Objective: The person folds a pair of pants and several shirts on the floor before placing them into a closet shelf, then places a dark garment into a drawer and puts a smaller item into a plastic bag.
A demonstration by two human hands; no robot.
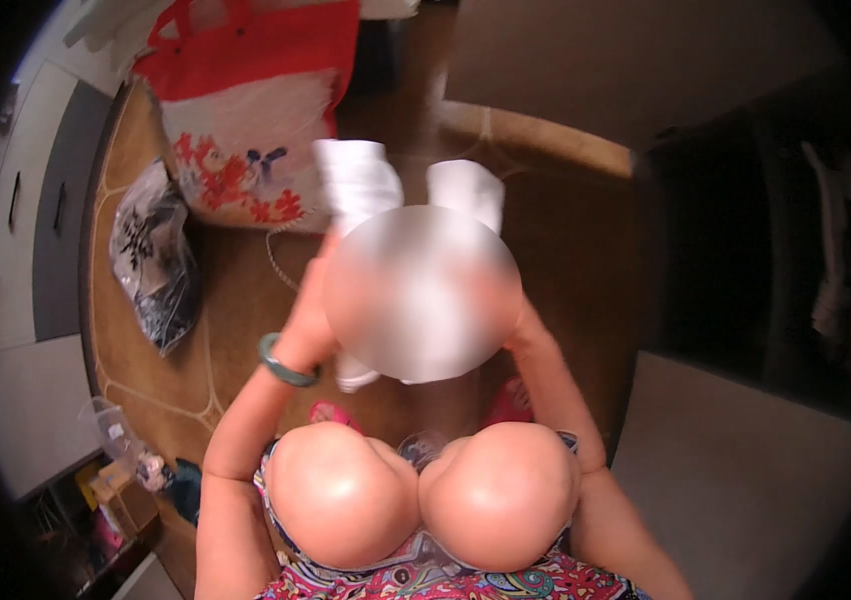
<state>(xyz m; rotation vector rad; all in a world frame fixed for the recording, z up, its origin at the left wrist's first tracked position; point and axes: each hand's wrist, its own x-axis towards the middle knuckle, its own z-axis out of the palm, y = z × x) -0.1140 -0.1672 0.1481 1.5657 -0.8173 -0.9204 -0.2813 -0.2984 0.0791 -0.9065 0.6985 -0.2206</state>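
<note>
A white fabric item (pixel 362 180) is held up in front of me, between my two hands. Two rounded parts of it stick out at the top, and more white shows low at the left. My left hand (pixel 314 296), with a green bangle (pixel 287 364) on its wrist, grips the left side. My right hand (pixel 519 326) holds the right side. A round blurred patch covers the middle of the fabric and most of the fingers, so the exact grip is hidden.
A red and white bag with a floral print (pixel 238 142) stands on the brown tiled floor, beside a filled clear plastic bag (pixel 155 259). Grey cabinet fronts (pixel 65 202) line the left. Grey panels (pixel 733 480) are at the right. A cardboard box (pixel 125 499) lies lower left.
</note>
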